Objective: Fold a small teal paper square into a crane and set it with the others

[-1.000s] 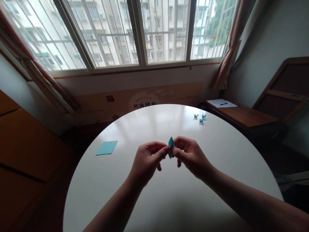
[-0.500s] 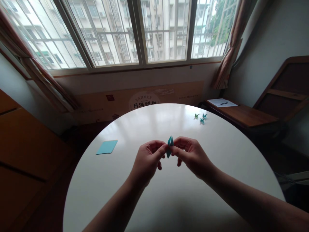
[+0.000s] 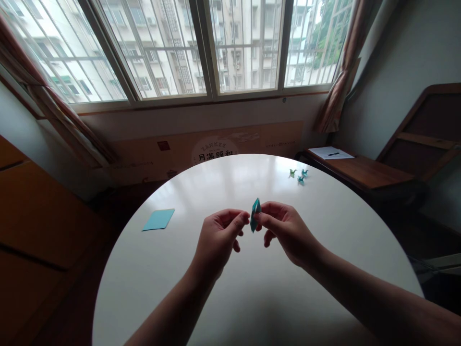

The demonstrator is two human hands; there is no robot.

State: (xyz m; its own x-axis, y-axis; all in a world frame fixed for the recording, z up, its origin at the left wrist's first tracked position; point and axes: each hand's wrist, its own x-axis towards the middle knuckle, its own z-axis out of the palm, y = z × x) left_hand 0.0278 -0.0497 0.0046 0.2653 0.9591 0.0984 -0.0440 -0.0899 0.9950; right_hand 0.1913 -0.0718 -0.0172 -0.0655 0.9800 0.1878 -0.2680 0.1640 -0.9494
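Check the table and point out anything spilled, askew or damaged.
Nothing stands out. The blue square of paper lies flat at left on the white table; three folded figures sit grouped at the far right; the right hand pinches a teal folded piece. No spill shows; small tears would be hard to see.

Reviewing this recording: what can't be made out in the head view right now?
All in the head view:
Folded turquoise paper: its gripped part, hidden by the right hand.
Left hand: whether it touches that paper; any gap is too small to judge.
Three paper birds: finer folds, too small.
White sheet under the pen: any writing, too small.
White round table: near edge, cut off by the picture's bottom.
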